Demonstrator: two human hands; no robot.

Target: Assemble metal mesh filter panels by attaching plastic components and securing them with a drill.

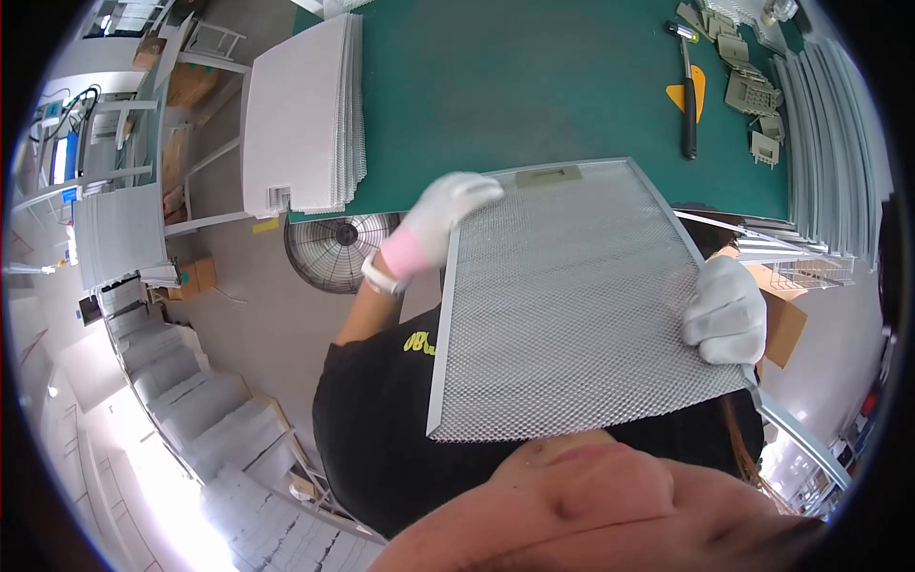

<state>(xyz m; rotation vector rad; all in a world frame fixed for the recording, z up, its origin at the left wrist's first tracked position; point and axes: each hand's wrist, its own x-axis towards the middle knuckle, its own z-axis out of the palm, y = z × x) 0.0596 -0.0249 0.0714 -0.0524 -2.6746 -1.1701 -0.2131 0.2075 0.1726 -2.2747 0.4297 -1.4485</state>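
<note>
I hold a rectangular metal mesh filter panel [572, 305] with a thin silver frame, tilted up in front of my body, over the near edge of the green table [534, 86]. My left hand [443, 212], in a white glove with a pink cuff, grips the panel's upper left corner. My right hand [726, 310], also in a white glove, grips the panel's right edge. A small flat tab [549, 175] sits in the panel's far edge.
A stack of white mesh sheets [305, 114] lies on the table's left. A hammer [687, 100], an orange scraper [699, 88] and beige plastic parts [751, 93] lie at the right, beside stacked silver frames [829, 143]. A round fan [335, 248] stands on the floor.
</note>
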